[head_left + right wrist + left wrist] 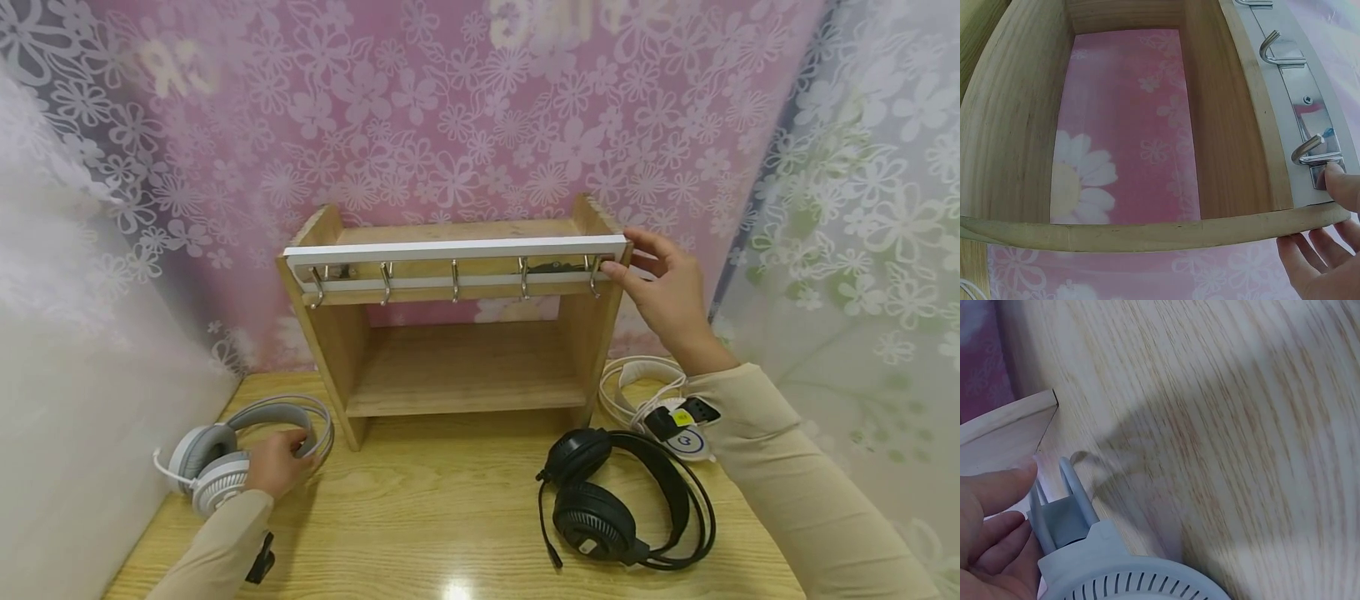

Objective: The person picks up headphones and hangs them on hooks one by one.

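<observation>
A white-and-grey headset [217,467] lies on the table at the left, its boom mic pointing outward. My left hand [279,463] grips its grey headband, and the left wrist view shows thumb and fingers on either side of the band [1066,519]. A two-tier wooden shelf [465,367] stands in the middle, with a white board and a metal hook rail [454,275] across its upper front. My right hand [671,292] pinches the shelf's upper right corner. Its thumb [1341,184] presses the rail's end beside the last hook, while the other fingers lie against the side panel's outer face.
A black headset [600,517] with a boom mic lies right of centre on the wooden table [420,517]. Behind it, a white headset [686,442] with a coiled cable sits partly under my right forearm. Flower-patterned curtains [450,117] surround the table at the back and sides.
</observation>
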Available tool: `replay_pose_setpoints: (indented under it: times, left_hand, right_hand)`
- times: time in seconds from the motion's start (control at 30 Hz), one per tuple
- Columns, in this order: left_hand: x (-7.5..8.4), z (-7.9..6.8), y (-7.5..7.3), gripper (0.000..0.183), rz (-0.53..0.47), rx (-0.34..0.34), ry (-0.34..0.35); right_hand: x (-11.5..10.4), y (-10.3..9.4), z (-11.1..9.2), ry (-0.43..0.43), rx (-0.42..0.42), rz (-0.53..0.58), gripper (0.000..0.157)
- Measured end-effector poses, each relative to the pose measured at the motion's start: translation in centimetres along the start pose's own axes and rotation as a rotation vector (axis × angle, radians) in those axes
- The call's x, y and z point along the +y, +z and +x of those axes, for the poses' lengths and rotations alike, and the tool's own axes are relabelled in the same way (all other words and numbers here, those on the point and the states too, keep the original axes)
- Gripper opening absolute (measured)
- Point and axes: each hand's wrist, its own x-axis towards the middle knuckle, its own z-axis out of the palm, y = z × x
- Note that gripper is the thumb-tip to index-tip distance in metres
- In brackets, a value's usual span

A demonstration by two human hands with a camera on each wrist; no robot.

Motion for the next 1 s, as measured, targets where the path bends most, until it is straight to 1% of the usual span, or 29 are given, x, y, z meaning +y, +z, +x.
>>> replay_pose_setpoints:
  times: [0.3,0.43,0.57,0.8,1.0]
  left_hand:
    - [-0.1,0.2,0.3,0.036,0.005,0.008,-0.079]
    - [0.1,0.3,0.4,0.031,0.015,0.002,-0.099]
    - [0.1,0.3,0.3,0.026,0.014,0.008,-0.098]
    - [-0.1,0.1,0.0,0.023,0.008,0.014,-0.102]
    - [0.0,-0.1,-0.6,0.021,0.022,0.022,-0.074]
  right_hand:
    - [0.3,0.2,0.2,-0.011,0.03,-0.011,0.052]
    - [0.4,0.3,0.2,-0.02,0.037,-0.011,0.051]
    - [0.5,0.3,0.2,-0.021,0.039,-0.014,0.05]
    - [0.6,0.3,0.3,-0.024,0.036,-0.012,0.05]
    - [0.5,0.2,0.2,-0.021,0.034,0.0,0.049]
